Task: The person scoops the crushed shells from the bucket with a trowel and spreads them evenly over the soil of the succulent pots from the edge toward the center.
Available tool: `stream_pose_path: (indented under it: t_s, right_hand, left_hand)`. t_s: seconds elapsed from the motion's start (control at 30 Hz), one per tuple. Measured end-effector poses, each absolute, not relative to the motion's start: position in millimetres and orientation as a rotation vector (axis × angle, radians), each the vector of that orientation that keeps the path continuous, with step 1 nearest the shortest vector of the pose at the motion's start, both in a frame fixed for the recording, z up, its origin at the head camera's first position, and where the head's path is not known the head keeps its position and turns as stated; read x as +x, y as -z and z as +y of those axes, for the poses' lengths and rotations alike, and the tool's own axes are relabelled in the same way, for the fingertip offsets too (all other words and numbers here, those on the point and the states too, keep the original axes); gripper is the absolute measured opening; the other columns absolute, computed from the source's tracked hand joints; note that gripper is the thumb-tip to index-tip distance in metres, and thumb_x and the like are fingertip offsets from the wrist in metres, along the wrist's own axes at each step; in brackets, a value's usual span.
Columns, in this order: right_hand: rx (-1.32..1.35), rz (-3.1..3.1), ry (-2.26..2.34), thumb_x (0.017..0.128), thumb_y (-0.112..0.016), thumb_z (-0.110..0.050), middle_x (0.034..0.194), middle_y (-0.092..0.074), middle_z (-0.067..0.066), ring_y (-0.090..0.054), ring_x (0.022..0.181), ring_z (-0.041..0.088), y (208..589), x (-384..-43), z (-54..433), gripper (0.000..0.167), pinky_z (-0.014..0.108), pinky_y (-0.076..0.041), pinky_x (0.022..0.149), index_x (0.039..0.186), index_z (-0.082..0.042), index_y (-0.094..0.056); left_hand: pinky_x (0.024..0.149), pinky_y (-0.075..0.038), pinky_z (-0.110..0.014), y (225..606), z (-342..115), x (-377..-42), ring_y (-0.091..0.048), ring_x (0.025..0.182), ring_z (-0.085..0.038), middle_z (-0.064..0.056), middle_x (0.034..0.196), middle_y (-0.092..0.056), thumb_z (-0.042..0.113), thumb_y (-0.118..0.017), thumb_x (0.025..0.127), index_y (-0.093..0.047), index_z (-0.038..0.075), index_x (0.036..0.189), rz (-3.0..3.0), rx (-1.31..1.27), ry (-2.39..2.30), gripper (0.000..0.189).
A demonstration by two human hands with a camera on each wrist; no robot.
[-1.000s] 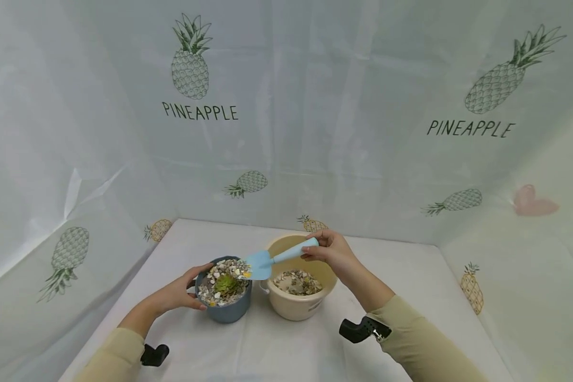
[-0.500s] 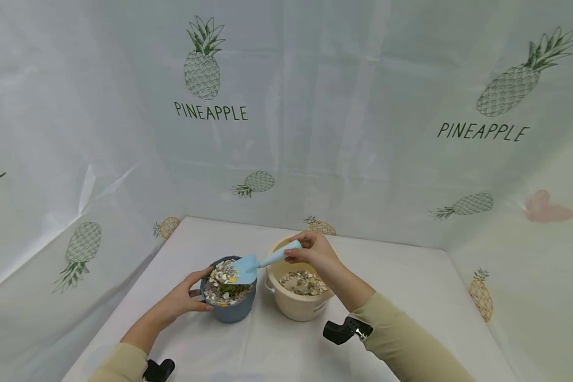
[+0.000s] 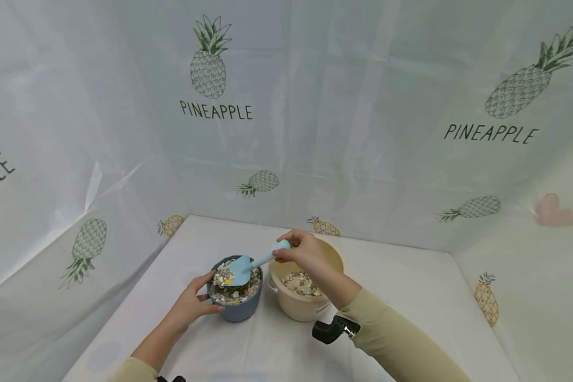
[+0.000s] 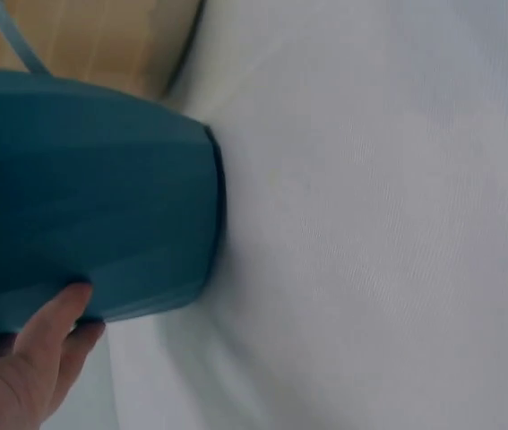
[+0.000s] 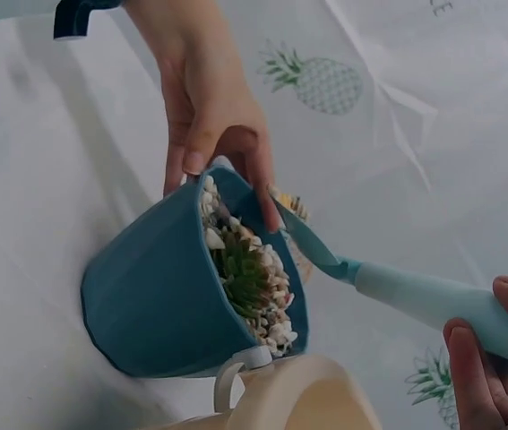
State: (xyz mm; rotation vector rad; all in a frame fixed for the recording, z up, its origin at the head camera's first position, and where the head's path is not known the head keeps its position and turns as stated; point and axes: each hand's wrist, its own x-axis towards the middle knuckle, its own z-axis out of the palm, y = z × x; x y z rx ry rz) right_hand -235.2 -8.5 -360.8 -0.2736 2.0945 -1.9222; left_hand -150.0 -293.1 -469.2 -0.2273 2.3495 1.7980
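Observation:
My left hand (image 3: 191, 307) grips the near left side of a blue flower pot (image 3: 242, 313). In the left wrist view its fingers (image 4: 56, 322) lie against the pot's outer wall. White pebbles and a green succulent (image 5: 243, 273) fill the pot's top. Pinched by the handle in my right hand (image 3: 305, 254) is a light blue trowel (image 3: 241, 270). Its blade is over the pot, carrying pebbles (image 3: 223, 276) near the left rim, and covers most of the plant in the head view.
A cream bucket (image 3: 298, 310) with pebbles (image 3: 302, 284) inside stands just right of the pot. The white-covered table (image 3: 401, 297) meets a pineapple-print curtain (image 3: 353, 132) behind. A black wrist mount (image 3: 335, 329) hangs below my right forearm.
The trowel has moved left from the bucket side to over the pot, with its pebbles on the blade. The left hand keeps its grip; the head view has shifted slightly.

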Motion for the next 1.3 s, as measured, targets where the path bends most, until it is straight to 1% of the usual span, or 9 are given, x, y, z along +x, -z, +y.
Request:
stream_pose_path:
  t_s: [0.23, 0.47, 0.57, 0.73, 0.8, 0.87, 0.97, 1.13, 1.3]
  right_hand:
    - [-0.292, 2.156, 1.884, 0.081, -0.075, 0.003, 0.089, -0.065, 0.015, -0.071, 0.075, 0.024, 359.2, -236.9, -16.3, 0.027, 0.034, -0.058, 0.071, 0.105, 0.005, -0.064]
    - [-0.279, 2.163, 1.895, 0.081, -0.075, 0.003, 0.091, -0.065, 0.015, -0.071, 0.076, 0.025, 361.3, -237.8, -14.7, 0.028, 0.04, -0.058, 0.076, 0.106, 0.006, -0.063]
    - [-0.261, 2.158, 1.909, 0.081, -0.075, 0.004, 0.092, -0.064, 0.016, -0.071, 0.077, 0.026, 361.4, -237.9, -12.3, 0.029, 0.038, -0.058, 0.075, 0.107, 0.007, -0.063]
    - [-0.243, 2.163, 1.909, 0.082, -0.075, 0.003, 0.094, -0.065, 0.016, -0.071, 0.078, 0.026, 361.7, -238.3, -10.0, 0.03, 0.034, -0.058, 0.073, 0.109, 0.008, -0.062]
    - [-0.252, 2.158, 1.917, 0.082, -0.075, 0.003, 0.095, -0.065, 0.017, -0.071, 0.078, 0.025, 361.5, -238.2, -9.8, 0.03, 0.034, -0.058, 0.073, 0.109, 0.008, -0.062]
    - [-0.257, 2.146, 1.926, 0.082, -0.074, 0.004, 0.094, -0.065, 0.016, -0.071, 0.078, 0.025, 360.9, -237.8, -9.9, 0.03, 0.035, -0.058, 0.074, 0.109, 0.008, -0.062]
    - [-0.258, 2.139, 1.932, 0.082, -0.074, 0.004, 0.094, -0.066, 0.016, -0.071, 0.078, 0.025, 359.4, -236.3, -10.2, 0.03, 0.036, -0.058, 0.075, 0.11, 0.007, -0.063]
    - [-0.243, 2.162, 1.933, 0.082, -0.075, 0.003, 0.094, -0.066, 0.015, -0.071, 0.077, 0.023, 358.1, -234.9, -10.0, 0.028, 0.035, -0.058, 0.075, 0.107, 0.003, -0.065]
    - [-0.257, 2.184, 1.933, 0.082, -0.075, 0.003, 0.094, -0.065, 0.015, -0.071, 0.077, 0.023, 358.7, -236.4, -10.2, 0.027, 0.036, -0.058, 0.075, 0.106, 0.003, -0.065]
  left_hand:
    - [0.093, -0.049, -0.047, 466.1, -278.0, -145.9, -0.035, 0.127, -0.058, -0.026, 0.153, -0.014, 0.003, -0.087, 0.07, -0.025, 0.005, 0.154, 2.36, -0.271, -1.848, 0.105]
    - [0.096, -0.047, -0.051, 469.2, -269.7, -147.3, -0.036, 0.127, -0.057, -0.026, 0.155, -0.012, 0.009, -0.089, 0.07, -0.024, 0.008, 0.155, 2.4, -0.286, -1.822, 0.107]
    - [0.096, -0.045, -0.054, 470.3, -276.4, -152.6, -0.033, 0.129, -0.057, -0.025, 0.157, -0.01, 0.008, -0.089, 0.07, -0.026, 0.012, 0.155, 2.362, -0.259, -1.796, 0.105]
    - [0.103, -0.032, -0.064, 473.0, -290.3, -168.9, -0.019, 0.138, -0.054, -0.023, 0.158, -0.011, 0.008, -0.09, 0.067, -0.025, 0.016, 0.155, 2.343, -0.131, -1.707, 0.11]
    - [0.105, -0.025, -0.068, 474.9, -295.4, -175.9, -0.013, 0.14, -0.053, -0.024, 0.158, -0.012, 0.009, -0.091, 0.065, -0.023, 0.015, 0.155, 2.35, -0.061, -1.673, 0.113]
    - [0.106, -0.021, -0.068, 477.0, -300.6, -181.1, -0.009, 0.141, -0.051, -0.025, 0.158, -0.011, 0.009, -0.092, 0.064, -0.02, 0.015, 0.156, 2.351, -0.002, -1.647, 0.117]
    - [0.106, -0.022, -0.068, 478.4, -307.4, -184.1, -0.009, 0.141, -0.051, -0.025, 0.158, -0.009, 0.006, -0.091, 0.064, -0.017, 0.014, 0.157, 2.319, 0.058, -1.661, 0.119]
    - [0.103, -0.029, -0.066, 476.8, -311.8, -182.5, -0.011, 0.14, -0.053, -0.025, 0.158, -0.009, 0.004, -0.09, 0.065, -0.019, 0.015, 0.157, 2.308, 0.079, -1.68, 0.117]
    - [0.104, -0.027, -0.067, 473.8, -305.3, -177.8, -0.01, 0.14, -0.053, -0.025, 0.158, -0.009, 0.005, -0.09, 0.065, -0.019, 0.014, 0.156, 2.339, 0.048, -1.666, 0.116]
